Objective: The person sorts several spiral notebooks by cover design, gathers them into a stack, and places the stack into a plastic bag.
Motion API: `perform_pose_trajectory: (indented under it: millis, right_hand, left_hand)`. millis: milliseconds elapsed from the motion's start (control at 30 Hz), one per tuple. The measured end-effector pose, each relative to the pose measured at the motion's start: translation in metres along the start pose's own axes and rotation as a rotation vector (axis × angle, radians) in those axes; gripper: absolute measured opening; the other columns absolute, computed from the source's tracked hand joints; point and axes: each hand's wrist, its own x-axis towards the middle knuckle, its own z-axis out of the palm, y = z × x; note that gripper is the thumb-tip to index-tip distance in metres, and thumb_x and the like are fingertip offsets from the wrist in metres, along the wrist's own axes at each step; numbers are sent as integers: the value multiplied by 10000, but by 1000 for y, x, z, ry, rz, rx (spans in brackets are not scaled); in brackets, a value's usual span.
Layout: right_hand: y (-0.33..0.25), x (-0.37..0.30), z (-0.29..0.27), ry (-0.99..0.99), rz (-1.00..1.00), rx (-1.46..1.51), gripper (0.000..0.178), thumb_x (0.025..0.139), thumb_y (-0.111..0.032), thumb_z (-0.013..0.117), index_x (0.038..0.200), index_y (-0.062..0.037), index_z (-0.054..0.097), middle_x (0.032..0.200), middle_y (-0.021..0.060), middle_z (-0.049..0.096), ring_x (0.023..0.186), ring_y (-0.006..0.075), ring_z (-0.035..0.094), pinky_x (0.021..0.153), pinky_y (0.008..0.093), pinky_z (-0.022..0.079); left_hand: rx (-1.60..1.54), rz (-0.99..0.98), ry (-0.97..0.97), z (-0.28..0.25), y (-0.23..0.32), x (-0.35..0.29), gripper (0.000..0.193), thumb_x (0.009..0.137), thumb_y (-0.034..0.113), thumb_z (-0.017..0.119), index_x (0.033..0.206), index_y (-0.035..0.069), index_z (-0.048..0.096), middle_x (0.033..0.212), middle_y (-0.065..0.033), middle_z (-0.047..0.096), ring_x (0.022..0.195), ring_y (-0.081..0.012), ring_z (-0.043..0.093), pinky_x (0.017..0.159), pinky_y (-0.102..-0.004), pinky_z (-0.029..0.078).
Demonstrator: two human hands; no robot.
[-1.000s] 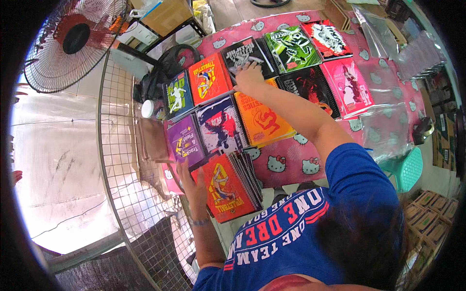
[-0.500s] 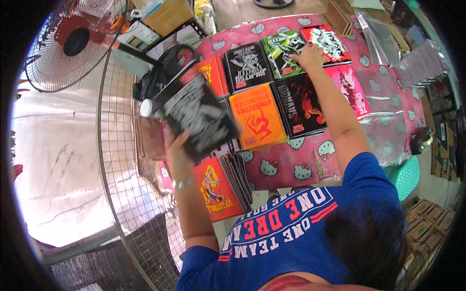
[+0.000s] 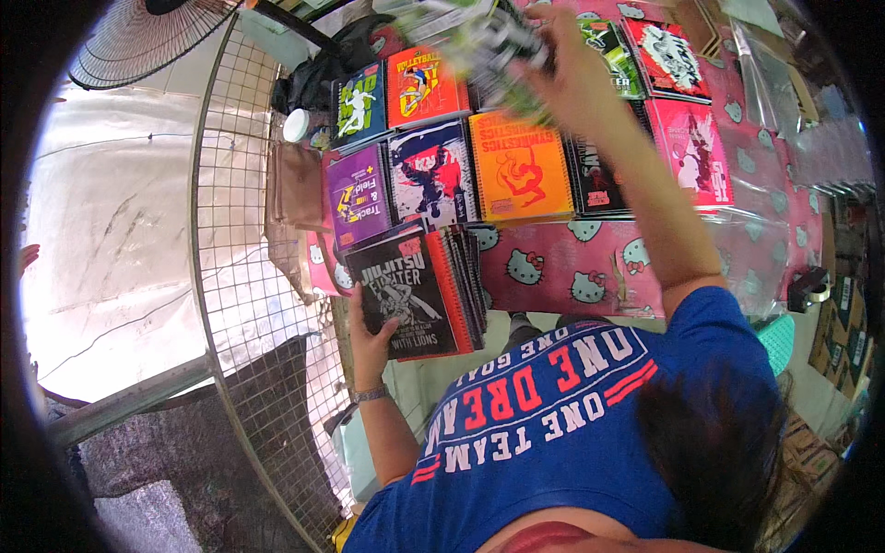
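Note:
My left hand (image 3: 372, 348) grips a black notebook (image 3: 406, 293) with a grey fighter figure, thumb over its cover. That notebook lies on top of a tilted stack of spiral notebooks (image 3: 466, 290), an orange-red one right under it, at the table's near left. Raised over the far rows, my right hand (image 3: 570, 74) is closed on a green and black notebook (image 3: 489, 60), smeared by motion. Below it, an orange notebook (image 3: 521, 166) and a partly hidden black and red notebook (image 3: 595, 175) lie on the table.
The pink table cover (image 3: 553, 263) carries more notebooks: purple (image 3: 358, 198), white and navy (image 3: 431, 170), orange-red (image 3: 427, 88), dark green (image 3: 358, 106), pink (image 3: 690, 152) and red-white (image 3: 668, 60). A wire grid (image 3: 240, 184) and a fan (image 3: 152, 41) stand left; clear plastic (image 3: 774, 83) lies right.
My left hand has brought the black notebook down toward me onto the stack. My right hand has lifted the green notebook off the far row and moved it left.

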Motion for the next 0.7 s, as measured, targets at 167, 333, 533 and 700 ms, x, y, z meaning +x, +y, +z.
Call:
perform_pose_trajectory:
  millis: [167,333,533,700]
  right_hand:
    - [-93,-106,56,-537,384,334,915,792,-190,649,1474,-126,43,1077,276,590,921,450,617,788,492,505]
    - [-86,-136,106,-937,289,33,929,830,-418,608,1492,-150,14,936,257,651,827,421,648,708,494,516]
    - [142,-24,-60,278,739,-678,720,765,-616,617,1155,-15,546,920,188,656,848,352,645,760,452,509]
    - [285,-61,-184,264,968,-1040,624,746,-495,682,1135,-21,565,1246,165,541,1167,337,506,917,487,430]
  left_hand:
    - [-510,-249,-26,-13,-26,15,697,874,170,598,1460,51,241,1378,-128,423,1187,-252,488,1018,-346,376]
    - [-625,-255,99,-7,-16,11,651,932,401,515,1468,119,277,1475,-203,278,1357,-359,254,1098,-430,235]
    - [371,53,-103,-1,-8,17,770,829,234,682,1465,98,271,1479,-247,249,1388,-386,193,1121,-438,179]
    - [459,405,43,40,64,80,748,788,227,712,1415,53,341,1489,-254,217,1389,-388,197,1124,-483,166]
